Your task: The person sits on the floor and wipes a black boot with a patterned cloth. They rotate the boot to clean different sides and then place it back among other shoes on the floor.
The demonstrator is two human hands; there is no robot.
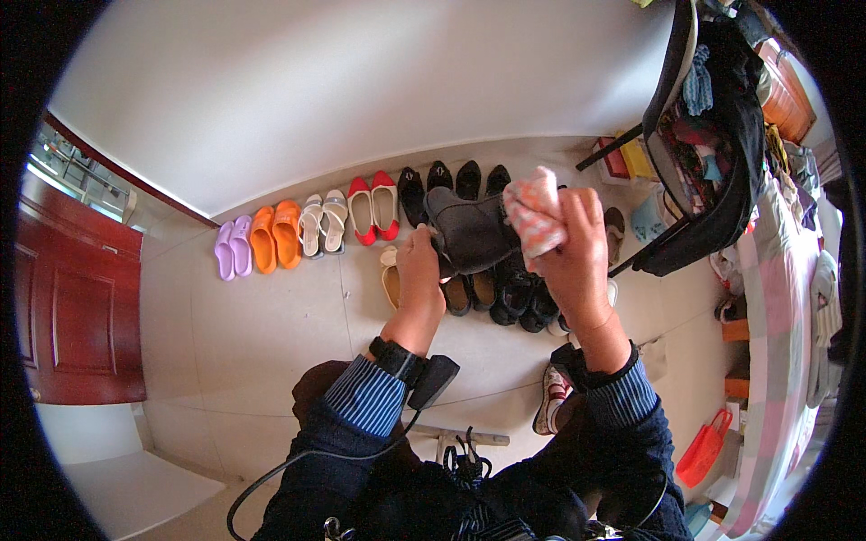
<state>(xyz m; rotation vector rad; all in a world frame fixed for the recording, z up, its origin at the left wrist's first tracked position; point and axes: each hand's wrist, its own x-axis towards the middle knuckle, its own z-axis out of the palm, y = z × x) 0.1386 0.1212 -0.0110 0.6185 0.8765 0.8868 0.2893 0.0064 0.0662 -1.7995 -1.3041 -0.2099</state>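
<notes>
Dark grey shoe [471, 234], matte, suede-like, ankle-high w/ a rounded toe, is held up in the air at centre frame, above the shoe rows on the floor. Left hand [420, 270] grips its near edge from below, fingers curled shut on the upper. Right hand [575, 248] is closed into a fist around a pink-and-white checked cloth [534, 216], soft, bunched; the cloth presses against the shoe's right side.

Directly under the shoe: second row of dark shoes [519, 298], glossy black, packed touching each other, plus a beige flat [391, 279] at the left end. Behind them, along the wall base, the first row runs left to right: lilac slippers [232, 248], orange slippers [276, 236], white strappy sandals [323, 223], red flats [373, 206], black pumps [451, 180]. Pairs sit just beside one another, little gap between.

Open room: pale smooth floor tiles [262, 334] left of the rows, wide bare patch out to the dark red panelled door [77, 298]. The white wall [343, 81] closes off the far edge. Right side is tight: black rack [713, 153] stuffed w/ clothes leans close to the right hand, a checked bed cover [776, 298] beyond it, orange bag [704, 446] low down. A white sneaker [550, 397] lies near the right forearm. Both sleeves striped blue at the cuff; black wrist strap w/ cable on the left arm.
</notes>
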